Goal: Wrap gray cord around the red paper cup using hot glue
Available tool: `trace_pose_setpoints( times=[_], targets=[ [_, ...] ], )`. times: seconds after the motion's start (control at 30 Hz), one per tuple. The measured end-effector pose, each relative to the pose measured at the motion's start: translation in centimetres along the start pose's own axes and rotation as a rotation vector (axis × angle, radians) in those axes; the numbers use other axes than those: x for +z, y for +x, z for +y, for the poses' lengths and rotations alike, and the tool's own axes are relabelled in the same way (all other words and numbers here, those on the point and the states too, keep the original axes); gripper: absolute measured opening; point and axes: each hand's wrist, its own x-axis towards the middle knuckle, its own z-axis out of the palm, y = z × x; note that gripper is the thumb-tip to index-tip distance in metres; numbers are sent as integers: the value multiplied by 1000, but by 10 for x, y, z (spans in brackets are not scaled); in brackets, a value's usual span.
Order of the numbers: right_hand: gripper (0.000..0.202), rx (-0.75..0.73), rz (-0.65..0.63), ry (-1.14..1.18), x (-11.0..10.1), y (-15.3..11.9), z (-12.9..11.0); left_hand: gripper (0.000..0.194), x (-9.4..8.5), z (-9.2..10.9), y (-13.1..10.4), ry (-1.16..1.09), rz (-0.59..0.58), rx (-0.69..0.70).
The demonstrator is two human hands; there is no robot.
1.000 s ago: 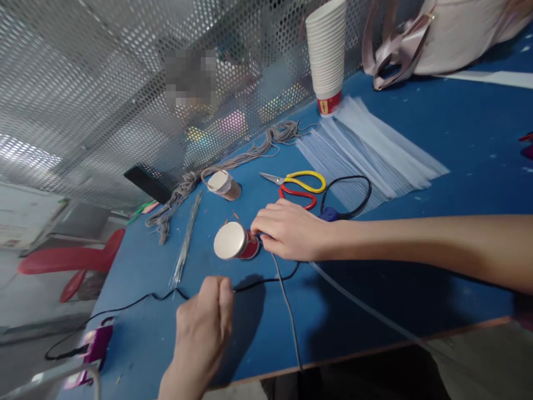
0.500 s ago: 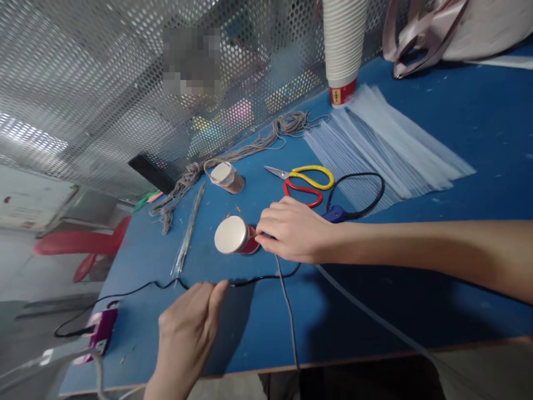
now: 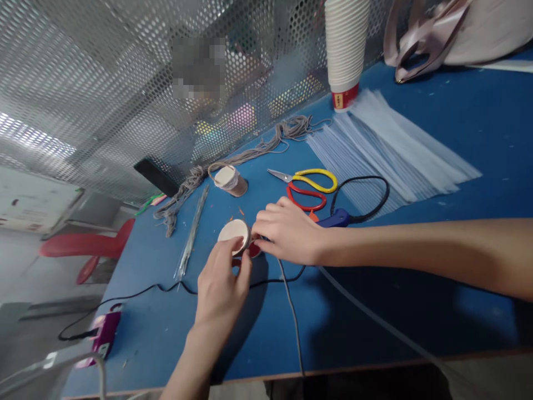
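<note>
Red Cup [image 3: 233, 229] on Blue Tabletop [image 3: 154, 333]

Left hand [image 3: 222, 278]: half-open, forefinger over the cup's flat white top; grip cannot be confirmed. Cup: between the hands; contents hidden. Right hand [image 3: 287, 230]: fingers curled at the red side; held item, if any, concealed. Scissors [image 3: 298, 178]: steel-coloured blades. Cup stack [image 3: 347, 47]: nested, white, ribbed.

Moderate, cool indoor light, apparently from above and the far side: right forearm [image 3: 408, 250] throws dark shadow nearside on bench [image 3: 162, 339]. Glare streak on mesh panel [image 3: 104, 116], far left. Wide-angle stretch at edges; red chair [image 3: 77, 247] soft. Pixelated block [image 3: 199, 68] upper middle.
</note>
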Motion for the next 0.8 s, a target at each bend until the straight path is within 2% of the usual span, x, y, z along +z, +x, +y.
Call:
trace_pose_setpoints(
  times=[0.13, 0.23, 0.47, 0.8],
  targets=[
    [14, 27, 6, 114, -1, -1, 0, 16, 0, -4, -1, -52, 34, -6],
    [11, 56, 56, 206, 0, -1, 0, 14, -3, -4, -2, -187, 60, -88],
    [10, 18, 191, 313, 5, -4, 0, 10, -9, -6, -2, -421, 2, -234],
    [11, -1, 250, 336, 6, -5, -6, 10, -10, -3, -4, -488, 10, -294]
  ],
)
